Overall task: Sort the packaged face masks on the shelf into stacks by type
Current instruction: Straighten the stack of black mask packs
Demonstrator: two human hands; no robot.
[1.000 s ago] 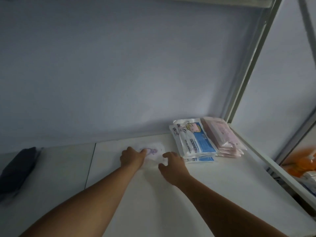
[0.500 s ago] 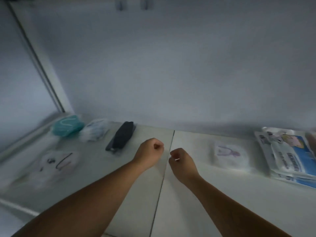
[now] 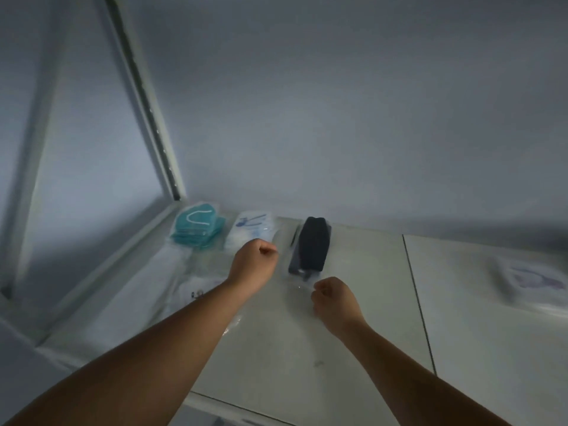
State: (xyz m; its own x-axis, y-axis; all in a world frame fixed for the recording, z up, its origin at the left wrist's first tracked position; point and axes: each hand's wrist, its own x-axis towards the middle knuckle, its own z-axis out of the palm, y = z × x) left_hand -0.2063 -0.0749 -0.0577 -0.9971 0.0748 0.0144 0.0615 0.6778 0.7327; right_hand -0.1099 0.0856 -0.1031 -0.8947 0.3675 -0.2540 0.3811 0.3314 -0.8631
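White glossy shelf (image 3: 353, 348), two panels split by one dark seam, lies under my arms. Both fists are curled and empty: right hand (image 3: 333, 299) just short of one slim black mask pack (image 3: 312, 244), left hand (image 3: 253, 262) beside it. Past my left knuckles sit one crinkly pale pack (image 3: 252, 230) and one teal stack (image 3: 198, 227), by the grey wall.

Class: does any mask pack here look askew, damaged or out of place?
Nothing looks damaged or spilled. The stack of teal wrapped masks, the white-and-blue mask pack and the black mask pack sit side by side.
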